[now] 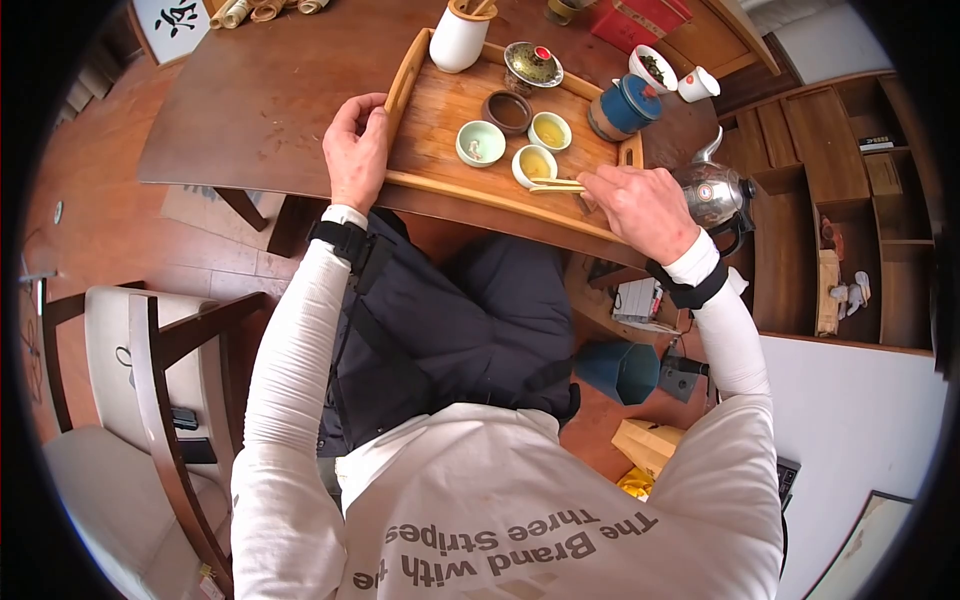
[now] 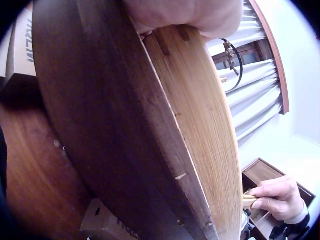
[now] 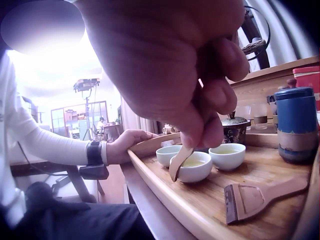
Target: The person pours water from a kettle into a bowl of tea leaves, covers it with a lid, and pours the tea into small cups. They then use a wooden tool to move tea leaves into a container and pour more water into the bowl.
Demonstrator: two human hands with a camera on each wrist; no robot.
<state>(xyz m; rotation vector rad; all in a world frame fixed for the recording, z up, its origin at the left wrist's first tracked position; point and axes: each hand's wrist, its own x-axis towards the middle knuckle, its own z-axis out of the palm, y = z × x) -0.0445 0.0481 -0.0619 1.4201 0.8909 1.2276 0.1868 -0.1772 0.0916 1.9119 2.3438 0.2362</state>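
My right hand pinches light wooden tongs between thumb and fingers. Their tips are right at the rim of a pale green teacup holding yellow tea. Beside it stand a second cup of tea and a pale green cup with a small figure inside. A brown cup sits just behind them. All are on a wooden tray, whose left rim my left hand grips near the front corner. A flat wooden-handled brush lies on the tray below my right hand.
A lidded bowl, a white utensil holder and a blue canister stand toward the tray's back and right. Right of the tray is a metal kettle. A bowl of tea leaves and a white cup are behind.
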